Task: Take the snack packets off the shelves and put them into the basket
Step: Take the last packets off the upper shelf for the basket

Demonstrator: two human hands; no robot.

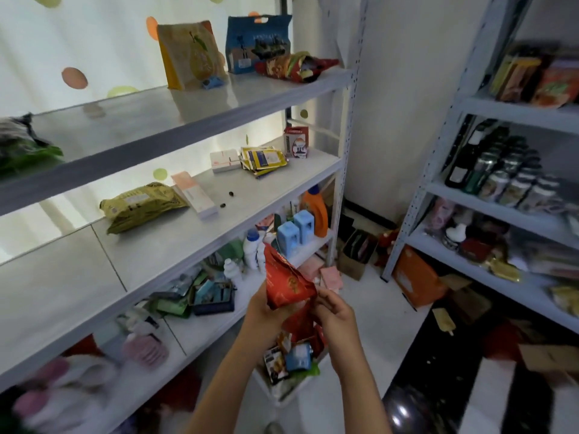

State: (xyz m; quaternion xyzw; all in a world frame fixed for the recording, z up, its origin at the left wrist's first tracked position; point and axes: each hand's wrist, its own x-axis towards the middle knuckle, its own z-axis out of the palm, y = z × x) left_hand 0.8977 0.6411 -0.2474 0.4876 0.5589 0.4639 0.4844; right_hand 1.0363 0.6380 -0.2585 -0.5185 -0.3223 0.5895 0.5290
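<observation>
Packet (pixel 288 283), red and crinkled with gold print, sits gripped by left hand (pixel 266 311) and pinched by right hand (pixel 333 311) above the basket (pixel 282 393).

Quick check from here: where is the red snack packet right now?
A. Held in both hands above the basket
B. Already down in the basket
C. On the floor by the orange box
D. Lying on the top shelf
A: the red packet is gripped by the left hand and pinched by the right hand, just above the basket that already holds other packets.
</observation>
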